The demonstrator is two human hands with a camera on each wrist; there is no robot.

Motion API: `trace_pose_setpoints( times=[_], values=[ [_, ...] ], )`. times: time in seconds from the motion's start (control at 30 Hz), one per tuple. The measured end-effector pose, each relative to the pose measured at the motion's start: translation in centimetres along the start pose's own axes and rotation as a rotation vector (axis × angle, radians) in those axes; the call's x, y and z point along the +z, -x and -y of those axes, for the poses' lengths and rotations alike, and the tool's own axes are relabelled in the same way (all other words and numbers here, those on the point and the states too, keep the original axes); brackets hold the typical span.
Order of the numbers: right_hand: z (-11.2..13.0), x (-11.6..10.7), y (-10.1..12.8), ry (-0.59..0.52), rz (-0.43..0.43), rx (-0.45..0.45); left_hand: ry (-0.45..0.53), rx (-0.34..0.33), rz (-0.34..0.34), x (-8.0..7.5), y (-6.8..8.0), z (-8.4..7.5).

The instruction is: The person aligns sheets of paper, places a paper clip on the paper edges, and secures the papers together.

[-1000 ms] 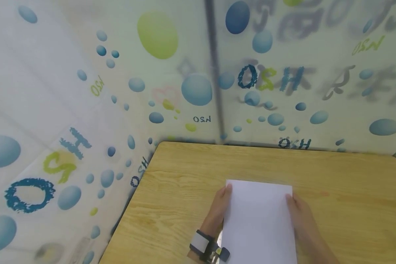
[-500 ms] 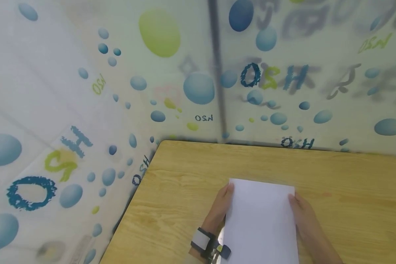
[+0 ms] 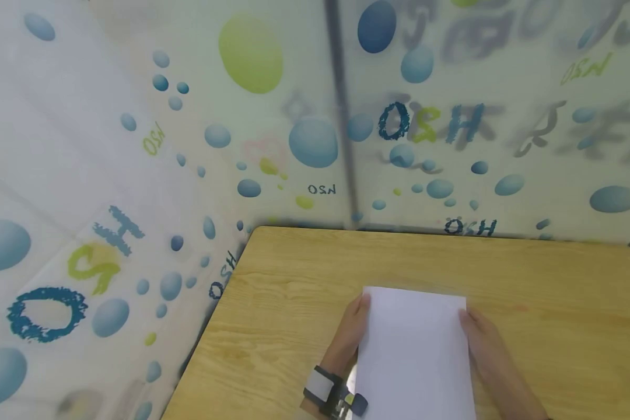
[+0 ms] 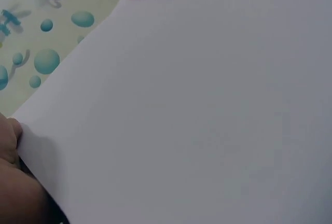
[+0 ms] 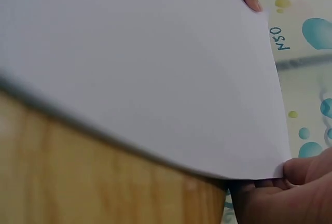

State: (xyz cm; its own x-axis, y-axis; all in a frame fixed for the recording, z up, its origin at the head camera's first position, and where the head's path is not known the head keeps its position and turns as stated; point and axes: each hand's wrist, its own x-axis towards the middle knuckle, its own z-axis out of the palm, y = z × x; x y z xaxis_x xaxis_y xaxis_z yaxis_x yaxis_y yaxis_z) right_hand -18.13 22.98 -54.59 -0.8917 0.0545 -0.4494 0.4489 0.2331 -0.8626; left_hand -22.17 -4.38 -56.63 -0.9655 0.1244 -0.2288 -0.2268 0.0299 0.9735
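White paper held in both hands above a wood-grained tabletop, head view. The paper lies right of centre and low in the view, its near end cut off by the lower border; whether it is one sheet or several cannot be told. The left hand grips the left long edge near the far corner, and the right hand grips the opposite edge slightly nearer the wearer. Each thumb presses on the upper face; in the right wrist view, curled fingers of the right hand show beneath the corner, whereas those of the left are largely hidden. A dark wrist strap with a pale panel encircles the left wrist, a small device beside it overlapping the paper's margin. Behind the tabletop stands a pale wall covering printed with blue and green bubbles and lettering, crossed by a grey vertical band.
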Motion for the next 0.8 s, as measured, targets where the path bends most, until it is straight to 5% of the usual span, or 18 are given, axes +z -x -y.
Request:
trace_pose_setpoints(
  times=[0.3, 0.53, 0.67, 0.8],
  values=[
    [0.2, -0.5, 0.2, -0.112, 0.016, -0.008, 0.028, -0.022, 0.025, -0.1, 0.4, 0.0],
    [-0.5, -1.8, -0.1, -0.135, -0.035, -0.146, 0.036, -0.024, 0.038, -0.7, 0.5, -0.1],
    [-1.0, -3.8, -0.4, -0.086, -0.09, -0.231, 0.048, -0.018, 0.046, -0.5, 0.3, 0.0],
    [-1.7, -6.0, -0.6, 0.062, -0.164, -0.207, 0.047, -0.021, 0.031, -0.3, 0.4, 0.1]
  ],
)
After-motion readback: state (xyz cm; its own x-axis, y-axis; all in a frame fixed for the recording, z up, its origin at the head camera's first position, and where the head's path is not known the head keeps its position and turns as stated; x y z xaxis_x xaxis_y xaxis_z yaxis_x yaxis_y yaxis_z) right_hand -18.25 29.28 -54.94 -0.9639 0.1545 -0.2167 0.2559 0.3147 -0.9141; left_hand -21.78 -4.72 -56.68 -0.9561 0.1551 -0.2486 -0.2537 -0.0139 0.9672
